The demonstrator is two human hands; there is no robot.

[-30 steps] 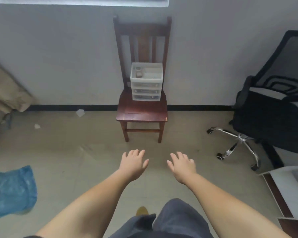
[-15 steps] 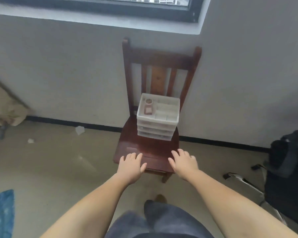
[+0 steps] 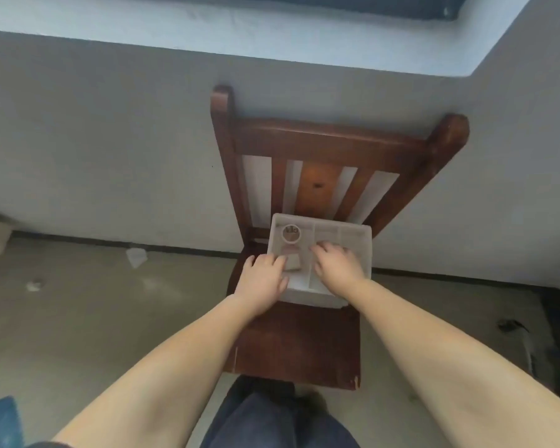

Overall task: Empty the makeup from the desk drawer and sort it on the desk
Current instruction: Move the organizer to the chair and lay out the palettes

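The small white plastic drawer unit (image 3: 320, 253) stands at the back edge of the wooden chair seat (image 3: 298, 344), against the slatted chair back (image 3: 320, 176), with its front side turned toward the person. Its top is an open tray with dividers. In the back left compartment lies a small round container (image 3: 291, 233), and just in front of it a small flat brownish item (image 3: 292, 262) — probably makeup, but the picture is too blurred to name it better.

The unit is wider from left to right than it is deep, so its long axis runs across the person, and the two hands come at it from the front. The left hand (image 3: 263, 280) is at the front left corner, its fingertips touching or almost touching the brownish item. The right hand (image 3: 337, 265) lies over the middle and right compartments, fingers loosely spread and bent down; it pinches nothing that I can see. For the left hand I cannot tell if it already holds the item or only rests beside it.

In my judgement the left hand is nearer to the loose makeup — the drawers below are not yet opened.
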